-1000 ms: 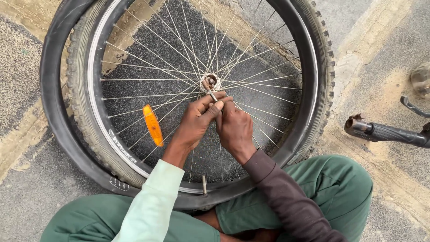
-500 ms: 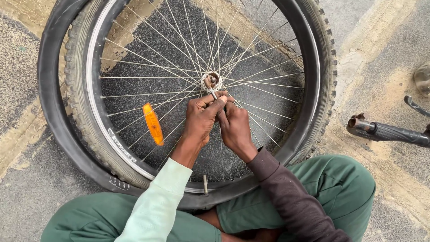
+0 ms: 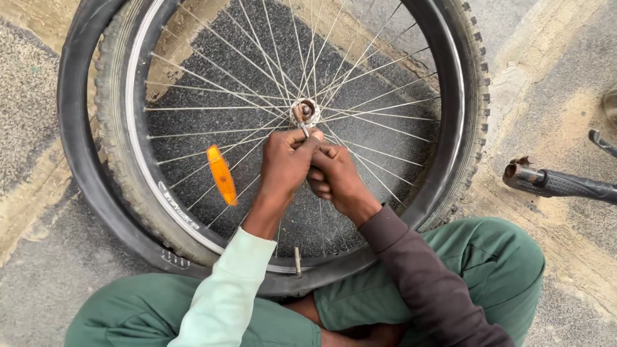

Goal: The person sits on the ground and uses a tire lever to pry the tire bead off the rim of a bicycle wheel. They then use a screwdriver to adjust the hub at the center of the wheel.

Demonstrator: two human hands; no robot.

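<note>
A bicycle wheel [image 3: 135, 160] with a knobby tyre and thin spokes lies flat on the ground before my knees. Its metal hub [image 3: 304, 110] sits at the centre. My left hand [image 3: 287, 164] grips a thin metal tool [image 3: 302, 126] whose tip reaches the hub. My right hand [image 3: 334, 177] is closed just beside the left, touching it, fingers curled over the spokes; whether it holds anything is hidden. An orange reflector [image 3: 222, 175] is clipped to the spokes left of my hands. A valve stem [image 3: 297, 260] sticks up from the near rim.
A loose black tube or tyre [image 3: 80, 160] lies around the wheel's left side. A black handlebar grip [image 3: 556, 183] and a brake lever [image 3: 601, 141] lie at the right. My green trouser legs [image 3: 501, 270] frame the near edge. The ground is rough pavement.
Both hands have stayed at the hub, shifting only slightly toward me along the tool. The wheel has not moved.
</note>
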